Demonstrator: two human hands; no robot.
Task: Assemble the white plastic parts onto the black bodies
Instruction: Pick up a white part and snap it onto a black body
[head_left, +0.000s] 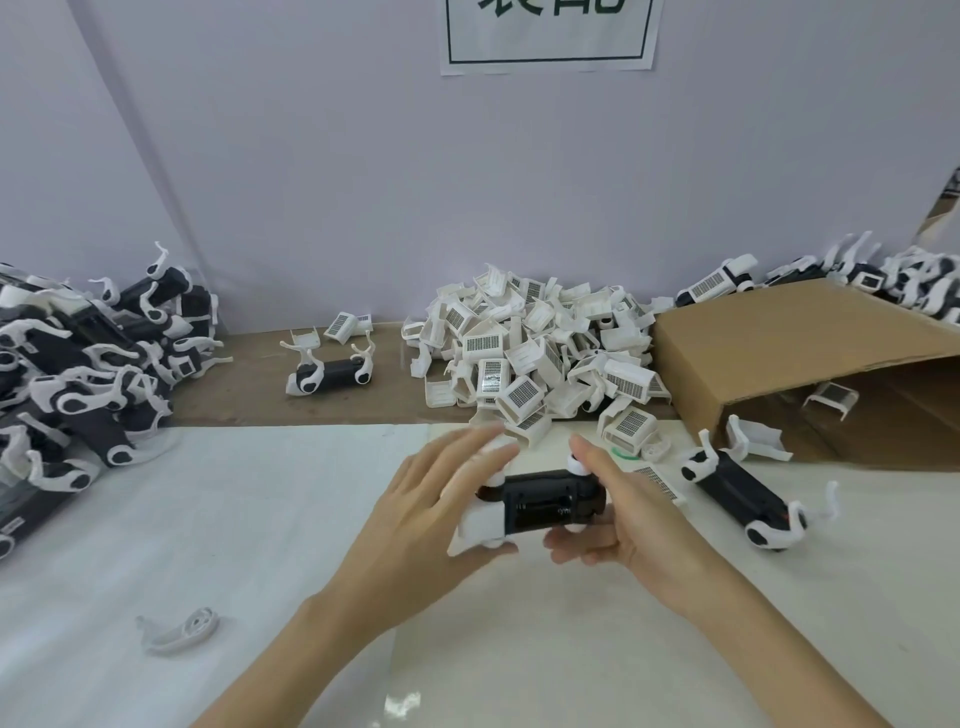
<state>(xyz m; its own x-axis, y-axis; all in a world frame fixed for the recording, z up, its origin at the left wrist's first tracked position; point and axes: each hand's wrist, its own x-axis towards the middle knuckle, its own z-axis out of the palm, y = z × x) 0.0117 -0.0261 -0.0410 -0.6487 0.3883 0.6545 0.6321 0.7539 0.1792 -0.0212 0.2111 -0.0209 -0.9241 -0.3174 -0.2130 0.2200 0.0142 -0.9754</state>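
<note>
Hands first: your left hand (441, 506) and your right hand (618, 512) meet over the near middle of the white tabletop (260, 519), both closed around one black rectangular plastic body (550, 501). Your left fingers are spread over a white plastic part (480, 525) that sits against the body's left end, thumb underneath; how far it is seated you cannot tell. Your right hand grips the body's right end, thumb on the far side, fingers curled beneath.

Just beyond your hands, at the far middle, lies a heap of loose white vented plastic covers (524, 358). To the right of it an open brown cardboard box (779, 358) rests on its side, with one white cover (831, 397) inside. Near the box mouth a black body with white curved arms (743, 493) lies on the table. At the far left sits a large pile of black-and-white bodies (88, 374), and between that pile and the heap lies a single black body with white arms (332, 371). Near left, alone, lies a small white curved plastic piece (179, 630).
</note>
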